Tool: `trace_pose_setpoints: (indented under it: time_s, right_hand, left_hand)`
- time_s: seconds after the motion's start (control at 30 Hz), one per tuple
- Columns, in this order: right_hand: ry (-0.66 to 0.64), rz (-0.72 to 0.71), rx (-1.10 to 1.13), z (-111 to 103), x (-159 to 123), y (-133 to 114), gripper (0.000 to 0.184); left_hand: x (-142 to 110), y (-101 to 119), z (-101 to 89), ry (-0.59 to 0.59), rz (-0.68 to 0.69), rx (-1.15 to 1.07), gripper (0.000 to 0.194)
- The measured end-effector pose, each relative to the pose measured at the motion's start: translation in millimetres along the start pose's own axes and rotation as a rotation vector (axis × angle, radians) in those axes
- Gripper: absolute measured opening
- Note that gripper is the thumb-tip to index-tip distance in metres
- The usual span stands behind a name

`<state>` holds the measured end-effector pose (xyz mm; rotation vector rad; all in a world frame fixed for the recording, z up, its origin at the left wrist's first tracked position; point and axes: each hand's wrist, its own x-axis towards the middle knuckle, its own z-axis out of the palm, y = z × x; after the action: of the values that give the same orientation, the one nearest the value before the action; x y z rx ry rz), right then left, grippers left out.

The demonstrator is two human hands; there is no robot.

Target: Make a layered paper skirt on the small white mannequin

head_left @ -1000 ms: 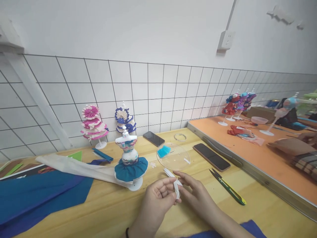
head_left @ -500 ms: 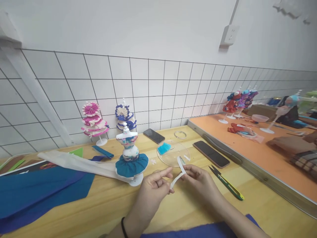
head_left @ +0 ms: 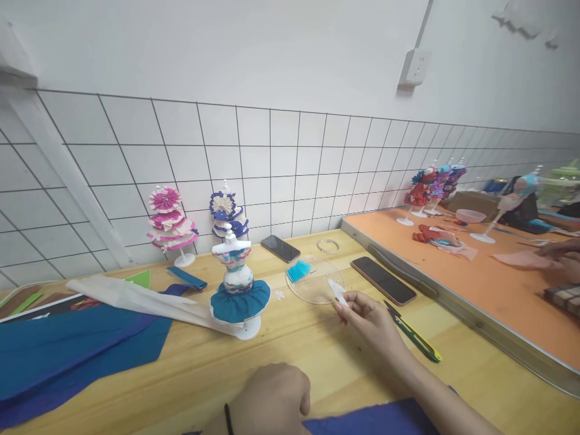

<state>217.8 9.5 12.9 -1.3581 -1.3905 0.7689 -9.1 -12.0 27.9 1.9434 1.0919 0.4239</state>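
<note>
My right hand (head_left: 369, 320) pinches a short white strip (head_left: 336, 291) between thumb and fingertips, over the near edge of a clear round dish (head_left: 312, 296). A pleated bright blue piece (head_left: 299, 271) lies in that dish. Close to the front of the table, my left hand (head_left: 276, 396) is curled with its knuckles up; its fingertips are hidden. Dark blue crepe paper (head_left: 376, 418) lies beside it. A small white dress form (head_left: 238, 279) with a teal gathered skirt stands on the table, beyond my left hand.
Yellow-green thread snips (head_left: 417, 335) and a phone (head_left: 384, 280) lie on the right, another phone (head_left: 281, 248) behind. Teal paper (head_left: 86, 338) spreads at left. Two decorated dress forms stand by the wall. At far right, another person's hand (head_left: 564, 254) is over an orange table (head_left: 498, 284).
My left hand has let go of the white strip and come down toward the front of the table. The right hand keeps the strip, which now points toward the dish.
</note>
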Motion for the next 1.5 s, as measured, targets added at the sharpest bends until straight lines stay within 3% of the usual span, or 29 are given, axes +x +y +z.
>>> trace_pose_setpoints:
  time_s: [0.2, 0.37, 0.57, 0.73, 0.87, 1.07, 1.2, 1.3, 1.4, 1.5]
  right_hand:
    - [-0.098, -0.113, -0.12, 8.2, -12.6, -4.6, 0.018]
    - [-0.184, -0.278, -0.425, 8.2, -17.3, -9.1, 0.023]
    - [-0.172, -0.363, -0.609, 9.5, -17.8, -7.8, 0.023]
    - [-0.17, -0.396, -0.632, 11.0, -20.2, -5.4, 0.021]
    - [-0.15, -0.407, -0.646, 11.3, -19.8, -4.2, 0.019]
    - [-0.134, -0.466, -0.674, 9.6, -18.6, -3.6, 0.02]
    - [-0.091, -0.492, -0.68, 11.1, -18.5, -2.4, 0.019]
    - [-0.03, -0.501, -0.623, 12.4, -17.2, -0.5, 0.016]
    - [0.041, -0.549, -0.554, 11.4, -14.6, 1.6, 0.017]
    - [0.071, -0.608, -0.526, 8.8, -12.3, 2.0, 0.018]
  left_hand:
    - [4.2, 22.1, -9.7, -0.046, -0.145, 0.173, 0.019]
    - [10.7, 32.5, -21.8, 0.139, -0.18, 0.162, 0.024]
    - [18.2, 29.3, -10.9, 0.278, -0.067, 0.151, 0.025]
    - [17.2, 31.2, -0.8, 0.388, 0.087, 0.388, 0.011]
    - [18.9, 28.1, -0.6, 0.447, 0.198, 0.506, 0.02]
    - [22.7, 19.4, -1.7, 0.466, 0.218, 0.491, 0.013]
    - [23.3, 15.9, -1.6, 0.45, 0.205, 0.369, 0.016]
    - [25.9, 16.6, -0.7, 0.407, 0.198, 0.15, 0.013]
    - [31.1, 19.5, 1.2, 0.307, 0.105, -0.328, 0.015]
    - [34.5, 22.6, 3.2, 0.151, -0.078, -0.851, 0.022]
